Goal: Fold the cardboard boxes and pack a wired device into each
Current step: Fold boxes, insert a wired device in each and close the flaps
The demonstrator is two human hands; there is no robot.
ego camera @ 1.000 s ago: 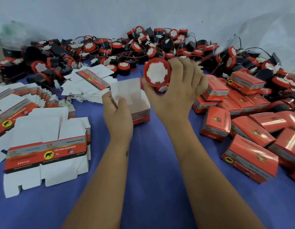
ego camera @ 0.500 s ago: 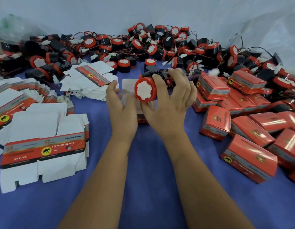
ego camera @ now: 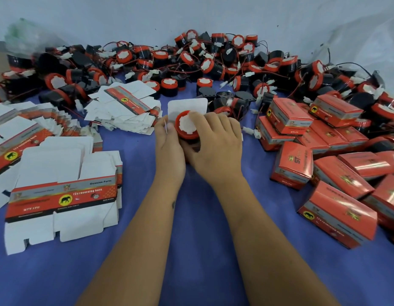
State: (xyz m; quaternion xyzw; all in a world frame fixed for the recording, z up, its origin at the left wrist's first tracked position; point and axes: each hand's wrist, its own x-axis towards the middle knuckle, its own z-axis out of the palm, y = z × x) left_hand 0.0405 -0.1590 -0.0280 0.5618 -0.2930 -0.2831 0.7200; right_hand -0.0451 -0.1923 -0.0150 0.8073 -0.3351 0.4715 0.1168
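1. The right hand [ego camera: 216, 146] has its fingers curled over a round wired device [ego camera: 187, 125] with a red rim and a white face. It is pushing it down into an open box [ego camera: 187, 106].
2. The left hand [ego camera: 169, 144] holds the side of that box with curled fingers. The box is mostly hidden by both hands. Only its white flap sticks up behind.
3. The device looks hard and small, so I think it is light and will not squash. Hold it round its red rim.
4. Its thin wire can snag, so tuck it in first.
5. The box is thin card. It bends easily, so hold its walls gently.
6. More devices [ego camera: 191, 60] lie in a heap behind. Flat boxes [ego camera: 61, 193] wait at the left, and packed boxes [ego camera: 337, 208] at the right.
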